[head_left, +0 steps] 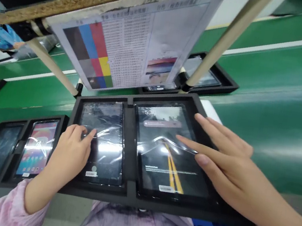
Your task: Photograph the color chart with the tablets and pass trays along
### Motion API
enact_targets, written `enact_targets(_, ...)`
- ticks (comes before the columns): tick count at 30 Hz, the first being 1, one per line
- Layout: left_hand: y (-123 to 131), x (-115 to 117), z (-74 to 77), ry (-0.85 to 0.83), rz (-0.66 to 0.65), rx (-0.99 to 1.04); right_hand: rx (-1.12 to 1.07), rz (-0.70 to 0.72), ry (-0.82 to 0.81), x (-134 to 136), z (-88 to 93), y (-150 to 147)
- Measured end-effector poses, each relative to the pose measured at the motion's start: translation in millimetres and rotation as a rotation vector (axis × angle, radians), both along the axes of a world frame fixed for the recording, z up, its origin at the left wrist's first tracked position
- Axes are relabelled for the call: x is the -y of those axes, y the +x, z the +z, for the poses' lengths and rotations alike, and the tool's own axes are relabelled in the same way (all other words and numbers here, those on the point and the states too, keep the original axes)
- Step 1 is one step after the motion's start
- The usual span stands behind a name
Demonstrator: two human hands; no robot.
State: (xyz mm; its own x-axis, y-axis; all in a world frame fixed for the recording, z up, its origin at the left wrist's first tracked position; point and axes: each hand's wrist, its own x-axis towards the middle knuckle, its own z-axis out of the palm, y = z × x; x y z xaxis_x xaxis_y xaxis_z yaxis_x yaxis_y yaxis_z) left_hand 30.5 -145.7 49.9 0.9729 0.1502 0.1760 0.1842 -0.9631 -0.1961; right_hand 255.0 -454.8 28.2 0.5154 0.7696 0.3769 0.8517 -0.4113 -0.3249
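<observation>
Green conveyor bench (283, 111) behind black tray (126, 199). In tray: left hand (70, 152) fingertip on dark tablet (107, 152), right hand (226, 159) fingers on lit tablet (170, 173) — grips released, nothing held. Risk: film (160, 142) creased by finger drag.

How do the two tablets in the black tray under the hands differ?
The left tablet has a dark screen; the right tablet is lit and shows a road picture. The left hand touches the left tablet with one fingertip; the right hand lays several stretched fingers on the right tablet. Both lie flat in one black tray, under wrinkled clear film.
</observation>
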Motion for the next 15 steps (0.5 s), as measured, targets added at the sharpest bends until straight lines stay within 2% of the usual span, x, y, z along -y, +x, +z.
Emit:
enact_targets(3, -6, -8, -5.0, -0.032, -0.079, 0.053, 0.009, -0.102, -0.039, 7, -4.9, -7)
enact_targets(7, -14, -11, -4.0, -0.127, -0.159, 0.113, -0.017, -0.182, -0.061, 11, -7.5, -9)
enact_targets(11, -10, 5, -2.9, -0.183, -0.146, 0.102, -0.009, -0.16, -0.051, 9, -8.9, -10)
enact_targets(15, 1, 21, -0.2, -0.136, -0.111, 0.094, 0.008, -0.128, 0.015, 11, -9.1, -9)
